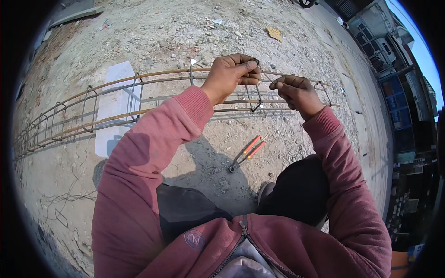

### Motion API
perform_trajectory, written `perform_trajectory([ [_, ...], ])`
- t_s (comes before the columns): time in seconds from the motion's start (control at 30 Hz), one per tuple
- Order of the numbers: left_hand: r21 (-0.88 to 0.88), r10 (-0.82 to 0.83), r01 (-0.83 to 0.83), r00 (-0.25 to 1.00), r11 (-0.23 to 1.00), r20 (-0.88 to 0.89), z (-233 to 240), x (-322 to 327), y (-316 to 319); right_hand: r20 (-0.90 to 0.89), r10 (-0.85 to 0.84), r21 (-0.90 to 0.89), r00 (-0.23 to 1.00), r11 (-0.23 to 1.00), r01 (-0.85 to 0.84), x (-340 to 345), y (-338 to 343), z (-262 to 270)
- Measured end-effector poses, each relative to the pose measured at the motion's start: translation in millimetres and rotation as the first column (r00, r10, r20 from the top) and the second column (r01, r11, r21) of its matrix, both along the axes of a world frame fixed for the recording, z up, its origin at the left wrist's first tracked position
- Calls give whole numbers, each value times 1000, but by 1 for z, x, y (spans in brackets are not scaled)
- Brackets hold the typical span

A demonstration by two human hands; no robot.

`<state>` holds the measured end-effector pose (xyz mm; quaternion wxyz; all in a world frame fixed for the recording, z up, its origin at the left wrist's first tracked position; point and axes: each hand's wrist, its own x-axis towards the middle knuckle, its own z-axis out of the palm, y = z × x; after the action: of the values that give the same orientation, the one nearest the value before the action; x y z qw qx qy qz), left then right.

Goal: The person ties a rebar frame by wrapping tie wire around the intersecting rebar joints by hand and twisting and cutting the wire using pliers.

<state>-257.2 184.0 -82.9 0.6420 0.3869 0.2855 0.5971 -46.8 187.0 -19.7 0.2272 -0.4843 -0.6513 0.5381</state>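
Note:
A long steel rebar cage (180, 71) with square stirrups lies across the ground before me. Over its right part, my left hand (240, 69) pinches a thin dark tie wire (266, 73) between thumb and fingers. The wire runs down to my right hand (295, 91), whose fingertips grip its other end beside the upper bars. Just below my hands a stirrup (258, 99) joins the bars. End-cutting pincers (246, 153) with red and yellow handles lie on the ground between the cage and my knees, their handles apart.
A white board (114, 100) lies under the cage's left part. Loose wires (66, 198) are scattered at lower left. Rubble and a yellowish scrap (275, 34) lie beyond the cage. A paved strip runs along the right, and a wheel (307, 2) shows at the top.

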Motion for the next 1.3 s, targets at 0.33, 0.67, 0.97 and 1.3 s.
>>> perform_trajectory([
  [0.33, 96, 102, 184, -28, 978, -994, -63, 4, 119, 613, 34, -177, 789, 980, 95, 12, 131, -116],
  [0.67, 117, 174, -167, 390, 979, -904, -101, 44, 155, -121, -404, -579, 907, 771, 266, -22, 141, -159],
  [0.97, 13, 200, -235, 794, 972, -575, -94, 45, 137, -114, -273, -597, 955, 787, 154, -17, 139, -137],
  [1.3, 191, -13, 226, 676, 955, -737, -75, 17, 126, -177, -292, -690, 940, 718, 93, -18, 142, -154],
])
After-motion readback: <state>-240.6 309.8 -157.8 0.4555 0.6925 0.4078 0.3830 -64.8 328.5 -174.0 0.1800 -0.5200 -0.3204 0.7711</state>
